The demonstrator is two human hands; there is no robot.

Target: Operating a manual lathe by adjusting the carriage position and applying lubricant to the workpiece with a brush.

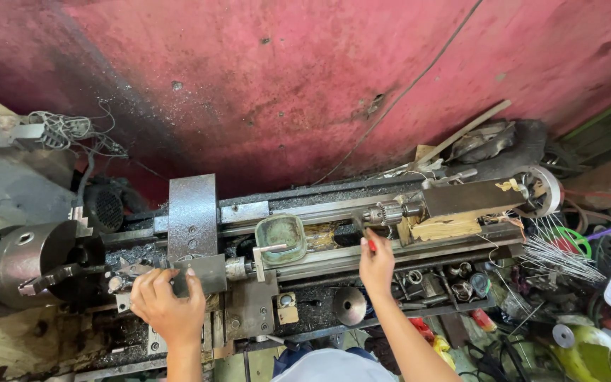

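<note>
Left hand [167,301] curled over grey metal block [199,274] on lathe carriage [249,304], fingers wrapped on top edge. Right hand [376,265] pinching red-handled tool [370,244], tip near drill chuck [383,212] on tailstock [472,197]. Lathe chuck [15,262] far left. Green tray [281,239] between hands. Wire bundle [560,255] right. Red wall [305,78] behind.
</note>
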